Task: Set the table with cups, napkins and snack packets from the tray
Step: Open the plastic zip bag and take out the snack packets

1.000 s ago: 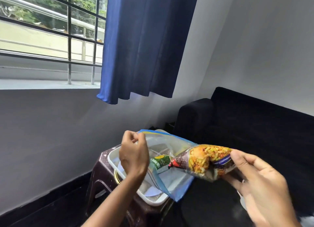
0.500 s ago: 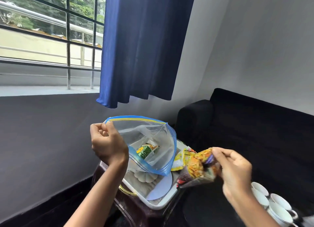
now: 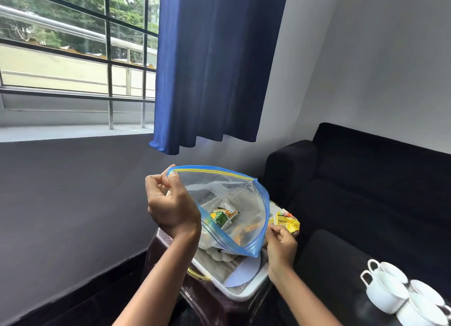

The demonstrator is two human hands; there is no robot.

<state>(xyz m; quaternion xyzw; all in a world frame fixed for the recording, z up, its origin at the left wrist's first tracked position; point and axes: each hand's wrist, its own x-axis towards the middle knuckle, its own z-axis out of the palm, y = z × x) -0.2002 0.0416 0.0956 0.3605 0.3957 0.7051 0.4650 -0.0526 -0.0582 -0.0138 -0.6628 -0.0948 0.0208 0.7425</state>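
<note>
My left hand (image 3: 170, 211) pinches the top left rim of a clear zip bag (image 3: 234, 191) with a blue edge and holds it open above the white tray (image 3: 244, 295). A green snack packet (image 3: 223, 217) lies inside the bag. At the bag's right edge, my right hand (image 3: 280, 244) has its fingers curled and seems to grip the orange-and-brown snack packet (image 3: 244, 231), which shows only blurred through the plastic. A yellow packet (image 3: 286, 222) sits just beyond that hand. White paper napkins (image 3: 240, 273) lie in the tray.
The tray rests on a dark brown stool (image 3: 207, 299). Several white cups (image 3: 390, 291) stand on a black table (image 3: 332, 264) at the lower right. A black sofa (image 3: 366, 179) fills the right side. A blue curtain (image 3: 214, 69) and barred window are behind.
My left hand has raised the bag and spread its mouth. My right hand has brought the orange packet down and back in against the bag's right edge.
</note>
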